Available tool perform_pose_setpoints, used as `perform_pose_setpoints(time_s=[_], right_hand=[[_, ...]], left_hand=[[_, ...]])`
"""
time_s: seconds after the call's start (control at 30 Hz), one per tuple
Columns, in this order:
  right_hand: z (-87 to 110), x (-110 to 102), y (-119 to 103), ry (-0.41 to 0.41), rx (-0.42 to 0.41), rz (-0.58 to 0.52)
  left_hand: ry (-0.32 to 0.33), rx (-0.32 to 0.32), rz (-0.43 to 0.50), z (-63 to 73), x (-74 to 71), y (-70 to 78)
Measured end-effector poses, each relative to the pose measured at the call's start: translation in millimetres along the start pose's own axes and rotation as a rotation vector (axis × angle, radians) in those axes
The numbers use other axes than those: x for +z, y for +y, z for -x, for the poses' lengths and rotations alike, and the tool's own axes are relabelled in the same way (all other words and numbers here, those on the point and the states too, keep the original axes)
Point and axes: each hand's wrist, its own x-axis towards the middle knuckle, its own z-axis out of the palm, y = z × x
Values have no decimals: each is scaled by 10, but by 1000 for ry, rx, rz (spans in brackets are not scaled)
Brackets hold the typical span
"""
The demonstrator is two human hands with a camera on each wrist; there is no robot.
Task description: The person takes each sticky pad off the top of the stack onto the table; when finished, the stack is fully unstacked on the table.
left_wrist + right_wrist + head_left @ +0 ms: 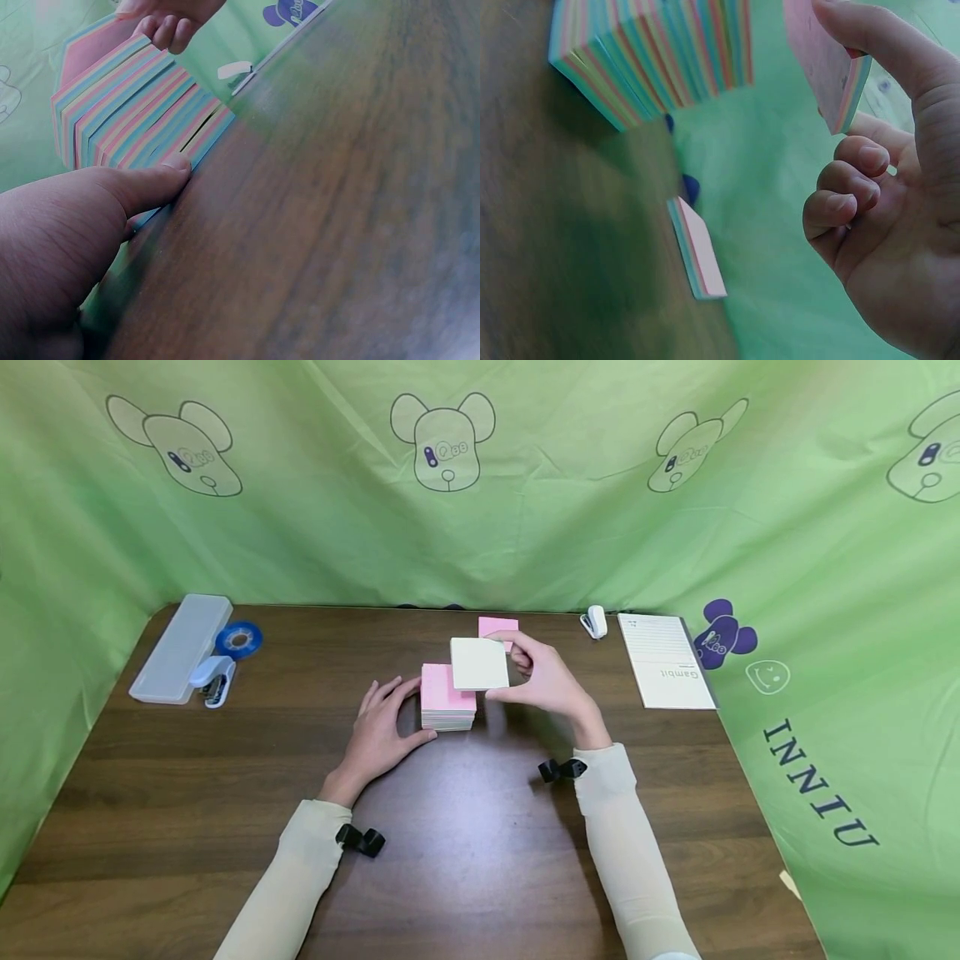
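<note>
A tall stack of sticky note pads (447, 720) stands mid-table, pink on top, with striped pink, yellow, green and blue edges (135, 112). My left hand (380, 732) holds it at its left side, thumb (161, 184) against the lowest layers and index finger at the far left side. My right hand (546, 681) pinches one sticky note pad (480, 664) between thumb and index finger, raised and overlapping the stack's right part in the head view. Its upper face is whitish; its pink underside (821, 64) shows in the right wrist view, the other fingers curled into the palm.
Behind the raised pad lies another pink sticky note pad (497, 625). At the back right are a small white stapler (595, 622) and a notepad (666, 660). A pale plastic case (183, 647), blue tape roll (238, 640) and light-blue stapler (214, 678) lie left. A green curtain (322, 543) hangs behind.
</note>
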Motion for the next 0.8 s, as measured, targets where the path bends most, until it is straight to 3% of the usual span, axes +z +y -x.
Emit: perform_pose_setpoints(time_s=[0.23,0.8], right_hand=[[60,-189,81,26,14,-5],[222,-567,499,151,109,-48]], left_hand=[[18,41,7,9,-3,-23],[9,21,14,5,-7,-13]])
